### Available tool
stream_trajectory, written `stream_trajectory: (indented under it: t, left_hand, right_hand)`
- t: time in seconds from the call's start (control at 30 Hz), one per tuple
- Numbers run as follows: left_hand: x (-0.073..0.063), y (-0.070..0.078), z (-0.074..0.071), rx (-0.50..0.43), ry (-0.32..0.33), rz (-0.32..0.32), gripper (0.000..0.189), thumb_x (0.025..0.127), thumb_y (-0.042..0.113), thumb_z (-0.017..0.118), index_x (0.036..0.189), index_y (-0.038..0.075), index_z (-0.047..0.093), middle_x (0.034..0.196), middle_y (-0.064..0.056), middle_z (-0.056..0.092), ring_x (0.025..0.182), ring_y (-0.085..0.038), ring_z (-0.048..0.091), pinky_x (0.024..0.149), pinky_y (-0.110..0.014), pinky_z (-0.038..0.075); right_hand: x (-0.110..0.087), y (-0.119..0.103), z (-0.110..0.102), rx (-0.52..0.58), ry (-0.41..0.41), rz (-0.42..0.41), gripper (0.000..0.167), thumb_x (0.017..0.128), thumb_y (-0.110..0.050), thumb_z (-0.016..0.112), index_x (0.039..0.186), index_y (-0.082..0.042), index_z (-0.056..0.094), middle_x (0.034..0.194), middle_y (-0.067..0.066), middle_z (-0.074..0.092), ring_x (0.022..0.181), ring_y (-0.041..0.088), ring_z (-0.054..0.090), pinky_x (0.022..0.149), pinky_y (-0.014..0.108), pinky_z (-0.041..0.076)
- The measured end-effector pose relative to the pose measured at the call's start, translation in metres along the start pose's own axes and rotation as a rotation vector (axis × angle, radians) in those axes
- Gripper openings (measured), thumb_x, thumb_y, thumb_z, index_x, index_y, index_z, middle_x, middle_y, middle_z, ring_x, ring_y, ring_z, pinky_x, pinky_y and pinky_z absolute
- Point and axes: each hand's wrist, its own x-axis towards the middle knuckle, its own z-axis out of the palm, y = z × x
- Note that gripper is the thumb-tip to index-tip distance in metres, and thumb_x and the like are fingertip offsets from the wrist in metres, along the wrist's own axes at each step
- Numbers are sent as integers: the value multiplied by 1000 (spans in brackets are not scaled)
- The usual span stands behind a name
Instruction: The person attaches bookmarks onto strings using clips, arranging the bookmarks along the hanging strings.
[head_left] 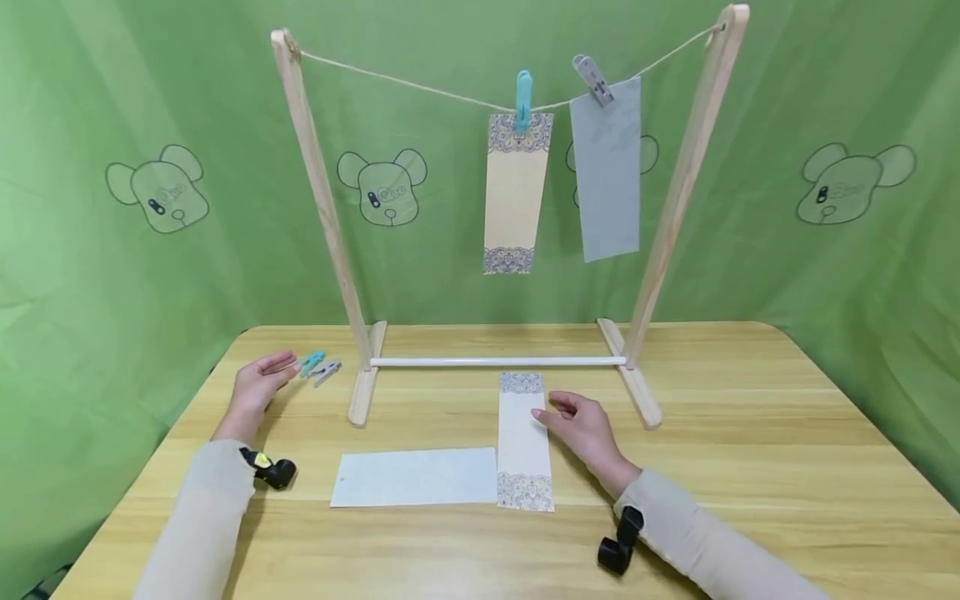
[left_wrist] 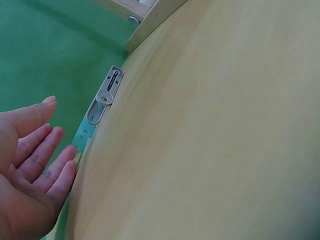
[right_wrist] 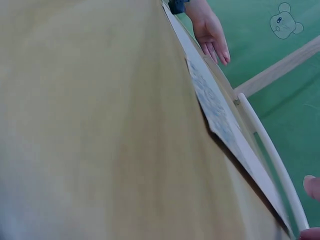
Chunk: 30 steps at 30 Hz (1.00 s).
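Green curtain [head_left: 67,275] behind; wood-grain table [head_left: 735,475] before it. Wooden stand [head_left: 322,192] at far side, its left foot between clips and flat cards. On its cord, a hanging patterned card [head_left: 516,200] and a hanging blue-grey card [head_left: 611,179], both clipped. Flat on table: pale blue card [head_left: 416,477], lying crosswise left of flat patterned card [head_left: 523,433]. Hands well apart. Right hand [head_left: 585,429]: fingers loosely bent, thumb over patterned card's edge, contact unclear. Left hand [head_left: 258,387]: fingers extended, beside loose turquoise clip [head_left: 311,362] and loose grey clip [head_left: 327,372]. Bear-head lettering [head_left: 172,192] on curtain: too faint to read.
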Motion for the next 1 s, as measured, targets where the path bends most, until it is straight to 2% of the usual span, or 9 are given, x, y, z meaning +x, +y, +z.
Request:
stream_trajectory:
  t: [0.17,0.27,0.4,0.47,0.53,0.67,0.83,1.0]
  left_hand:
    - [3,-3,1,10,14,-8,56,90,18,65,139,1,42,140,-14,45,96,9,53,105,-23,39]
    - [4,-5,1,21,36,-6,54,90,16,65,138,2,43,140,-14,47,89,11,52,102,-20,41]
    - [5,-8,1,37,54,35,51,89,11,65,135,0,45,137,-18,48,84,12,53,95,-13,44]
    - [6,-9,2,70,45,75,51,88,9,65,135,-2,46,136,-21,48,90,6,56,93,-12,45]
    - [8,-10,3,102,32,114,51,88,8,65,134,-3,46,135,-22,48,102,-7,59,94,-14,45]
    - [9,-12,3,150,9,147,52,88,9,66,134,-4,45,135,-21,49,122,-30,50,102,-24,42]
    - [8,-12,3,184,-20,147,56,87,8,66,136,-5,42,136,-25,47,124,-36,47,108,-41,36]
    - [10,-10,3,235,-47,151,57,86,7,66,136,-7,41,137,-28,44,126,-40,44,109,-45,33]
  right_hand:
    - [-1,2,4,-105,7,-74,52,83,-19,73,123,10,55,127,27,55,119,38,51,100,46,44]
    - [-2,2,6,-146,4,-104,54,82,-17,74,123,12,53,129,28,51,122,40,48,103,47,42]
    - [-3,1,8,-204,1,-115,59,80,-17,76,123,15,52,132,28,49,125,41,44,106,48,38]
    - [-4,0,9,-232,0,-114,61,79,-18,76,123,15,51,133,28,48,126,41,43,107,48,37]
    - [-3,0,9,-253,-4,-111,63,78,-18,77,124,16,50,134,27,47,126,41,42,107,48,36]
    - [-3,1,11,-283,-11,-116,69,76,-20,79,125,17,48,136,28,45,127,43,40,107,50,35]
    - [-4,2,14,-329,-22,-140,75,74,-24,82,126,17,47,137,27,44,127,43,37,106,51,36]
    - [-4,0,16,-342,-10,-152,71,74,-20,81,126,14,49,136,25,45,125,40,37,106,49,37]
